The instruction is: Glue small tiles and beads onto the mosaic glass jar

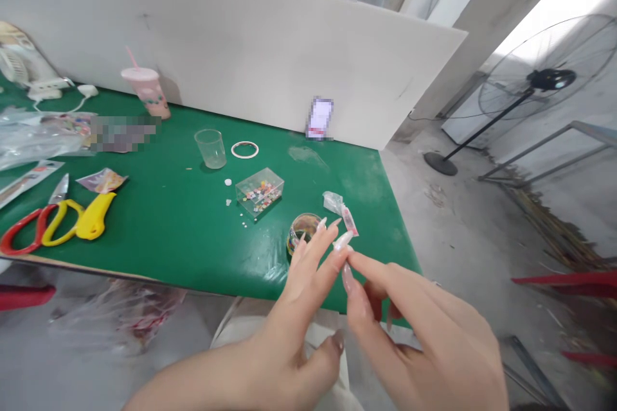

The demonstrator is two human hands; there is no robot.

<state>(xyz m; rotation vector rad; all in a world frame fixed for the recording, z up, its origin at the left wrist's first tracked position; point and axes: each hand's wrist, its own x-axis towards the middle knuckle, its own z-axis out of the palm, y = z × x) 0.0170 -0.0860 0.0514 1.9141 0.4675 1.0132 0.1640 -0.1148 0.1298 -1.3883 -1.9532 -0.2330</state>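
Observation:
My left hand (299, 295) is held up over the front edge of the green table (168, 237), fingers stretched out and apart, with long white nails. My right hand (424, 327) comes in from the right, and its thumb and forefinger pinch the white nail (343, 241) on one left fingertip. Just behind the fingers stands a small glass jar of coloured beads (301, 228). A small clear packet (341, 209) lies beside it. Further left is a clear box of coloured bits (260, 191).
On the table are a clear cup (211, 148), a white ring (245, 149), a pink cup with a straw (147, 91), red scissors (22, 234), a yellow tool (94, 215) and plastic bags (29, 135). A white board (270, 58) backs the table. A standing fan (540, 87) is on the floor at right.

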